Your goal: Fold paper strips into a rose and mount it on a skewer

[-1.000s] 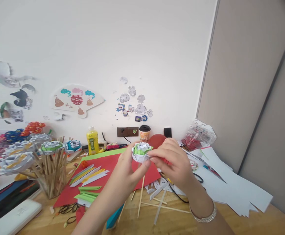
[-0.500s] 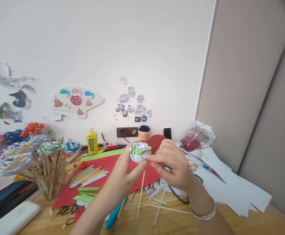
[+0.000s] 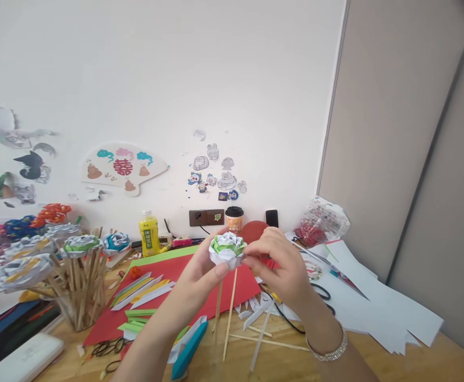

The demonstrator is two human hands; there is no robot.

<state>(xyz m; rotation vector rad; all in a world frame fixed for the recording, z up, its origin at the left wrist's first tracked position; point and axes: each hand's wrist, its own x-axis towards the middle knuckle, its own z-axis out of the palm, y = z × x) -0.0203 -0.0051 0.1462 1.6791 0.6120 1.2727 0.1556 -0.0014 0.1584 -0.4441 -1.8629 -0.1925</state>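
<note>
A folded paper flower [image 3: 227, 249], white outside with a green ring within, is held up over the table. My left hand [image 3: 204, 276] wraps its left side and underside, thumb on the front petals. At the flower's right edge, the thumb and index finger of my right hand [image 3: 282, 262] pinch a petal. Thin wooden sticks [image 3: 230, 318] show below the flower; whether one joins it I cannot tell. Folded white, yellow and green paper strips [image 3: 146, 291] lie to the left on red paper [image 3: 108, 321].
Finished paper flowers [image 3: 81, 243] on sticks stand in a clear container [image 3: 72, 318] at left. A yellow bottle [image 3: 148, 233] and a lidded cup [image 3: 234, 218] stand near the wall. White sheets [image 3: 395, 302] cover the right side; a blue piece [image 3: 188, 353] lies in front.
The flower has tilted and turned slightly, showing more of its top. My right hand's fingers have closed in on its right edge, and my left thumb has shifted a little left.
</note>
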